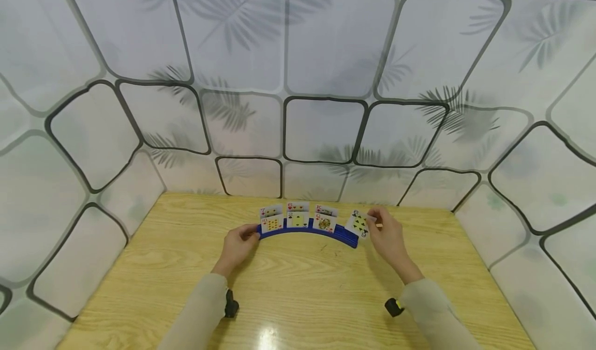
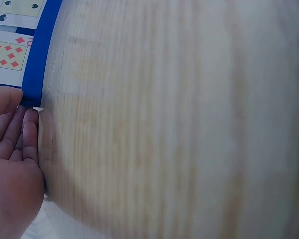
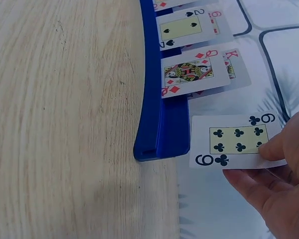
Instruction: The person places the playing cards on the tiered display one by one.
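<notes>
A curved blue card holder [image 1: 298, 230] stands on the table with playing cards in two rows. Its front row shows a ten of diamonds [image 1: 272, 224], a two of spades [image 3: 182, 31] and a queen of diamonds [image 3: 194, 73]; behind them are a seven [image 1: 270, 210], a red six [image 1: 298, 206] and a king [image 3: 235, 67], partly covered. At the holder's left end, my left hand [image 1: 239, 246] grips it, thumb against the end. My right hand [image 1: 386, 234] pinches a six of clubs [image 3: 237, 141] by one end, just beyond the holder's bare right end.
The wooden table [image 1: 302, 288] reaches back to a wall covering [image 1: 326, 127] with a stone-outline and leaf pattern, which also runs along both sides. A dark device is on each wrist.
</notes>
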A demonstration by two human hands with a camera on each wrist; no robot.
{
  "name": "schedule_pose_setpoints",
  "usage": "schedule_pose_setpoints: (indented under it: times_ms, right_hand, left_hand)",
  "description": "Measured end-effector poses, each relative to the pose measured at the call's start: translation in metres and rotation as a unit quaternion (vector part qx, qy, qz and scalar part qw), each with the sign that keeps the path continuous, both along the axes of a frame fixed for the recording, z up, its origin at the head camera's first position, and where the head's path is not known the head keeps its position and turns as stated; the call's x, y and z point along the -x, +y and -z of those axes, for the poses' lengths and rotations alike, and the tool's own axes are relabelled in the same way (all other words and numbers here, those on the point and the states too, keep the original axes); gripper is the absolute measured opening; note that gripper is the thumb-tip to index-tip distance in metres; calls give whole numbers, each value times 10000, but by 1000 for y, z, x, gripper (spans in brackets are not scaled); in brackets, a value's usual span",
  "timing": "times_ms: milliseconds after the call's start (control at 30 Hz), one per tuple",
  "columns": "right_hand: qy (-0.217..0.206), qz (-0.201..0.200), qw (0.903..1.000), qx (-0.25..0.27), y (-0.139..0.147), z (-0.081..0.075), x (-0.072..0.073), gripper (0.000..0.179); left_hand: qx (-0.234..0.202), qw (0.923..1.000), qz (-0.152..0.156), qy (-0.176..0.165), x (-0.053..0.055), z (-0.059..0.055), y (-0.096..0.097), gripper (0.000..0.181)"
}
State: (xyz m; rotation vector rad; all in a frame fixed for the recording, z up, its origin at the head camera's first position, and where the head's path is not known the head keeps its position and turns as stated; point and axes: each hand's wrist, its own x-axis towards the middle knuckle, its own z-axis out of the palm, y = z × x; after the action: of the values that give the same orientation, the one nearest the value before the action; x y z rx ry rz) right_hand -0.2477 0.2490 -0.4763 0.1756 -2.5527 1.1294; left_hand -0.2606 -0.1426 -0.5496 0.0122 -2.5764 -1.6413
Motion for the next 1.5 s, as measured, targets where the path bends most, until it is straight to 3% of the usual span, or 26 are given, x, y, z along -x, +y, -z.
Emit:
schedule_pose_setpoints:
  times_ms: [333, 1500]
  right_hand:
    - [252, -188, 9995, 13, -7, 0, 9, 12]
    - [83, -318, 9994, -96, -17, 8, 16, 13]
  left_hand:
    - [-36, 10000, -2, -37, -1, -3, 1, 32]
    - [-130, 9999, 31, -77, 0, -1, 0, 32]
